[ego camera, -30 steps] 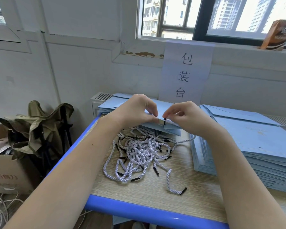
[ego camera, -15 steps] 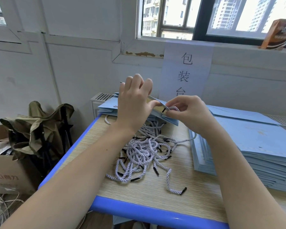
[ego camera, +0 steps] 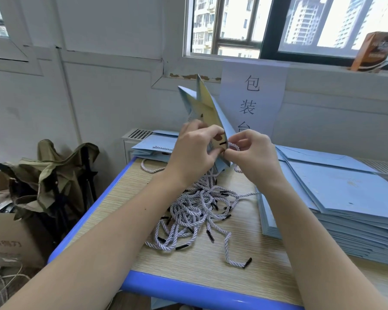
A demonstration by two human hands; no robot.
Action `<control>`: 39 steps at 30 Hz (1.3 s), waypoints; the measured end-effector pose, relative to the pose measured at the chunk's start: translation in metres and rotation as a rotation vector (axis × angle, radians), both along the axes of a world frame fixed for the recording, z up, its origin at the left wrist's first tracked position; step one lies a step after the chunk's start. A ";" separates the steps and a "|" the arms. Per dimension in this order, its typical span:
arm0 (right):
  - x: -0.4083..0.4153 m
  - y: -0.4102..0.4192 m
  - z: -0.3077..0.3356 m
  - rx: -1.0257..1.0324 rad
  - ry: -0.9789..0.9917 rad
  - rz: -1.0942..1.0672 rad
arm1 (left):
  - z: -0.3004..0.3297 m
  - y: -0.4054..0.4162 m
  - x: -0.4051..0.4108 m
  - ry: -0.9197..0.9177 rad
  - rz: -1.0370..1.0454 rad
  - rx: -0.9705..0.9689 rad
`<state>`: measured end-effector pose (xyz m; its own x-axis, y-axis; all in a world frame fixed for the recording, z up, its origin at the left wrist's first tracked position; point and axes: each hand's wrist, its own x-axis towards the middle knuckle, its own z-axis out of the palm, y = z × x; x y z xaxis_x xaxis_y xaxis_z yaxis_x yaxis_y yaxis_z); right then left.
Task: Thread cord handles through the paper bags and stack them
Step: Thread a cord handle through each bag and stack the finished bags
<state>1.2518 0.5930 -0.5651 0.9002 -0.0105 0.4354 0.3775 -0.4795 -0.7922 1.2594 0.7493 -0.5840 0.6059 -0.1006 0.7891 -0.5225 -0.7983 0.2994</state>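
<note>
The left hand (ego camera: 195, 151) tips the paper bag (ego camera: 211, 113) up so the right hand (ego camera: 253, 153) can pinch the cord (ego camera: 232, 146) through its hole.

I see the paper bag (ego camera: 207, 113) standing tilted above the table's (ego camera: 188, 265) far middle, with my left hand (ego camera: 195, 153) on its left and my right hand (ego camera: 253, 157) on its right. The cord pile (ego camera: 195, 211) lies on the table below the hands. A tall bag stack (ego camera: 345, 198) sits to the right; a low stack (ego camera: 152, 148) lies behind left. Left of the table stands a cardboard box (ego camera: 7, 238).
</note>
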 end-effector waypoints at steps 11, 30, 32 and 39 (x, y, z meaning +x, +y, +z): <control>-0.004 0.008 -0.002 0.010 0.014 0.038 | 0.001 0.000 -0.002 -0.026 0.082 -0.024; -0.004 0.004 -0.001 -0.045 -0.016 -0.026 | 0.009 0.006 -0.007 0.005 0.226 0.098; -0.004 0.005 -0.001 -0.050 -0.017 -0.026 | 0.011 0.009 -0.008 0.038 0.179 0.071; -0.003 0.004 -0.001 -0.062 -0.022 -0.036 | 0.009 0.004 -0.008 0.113 0.003 0.126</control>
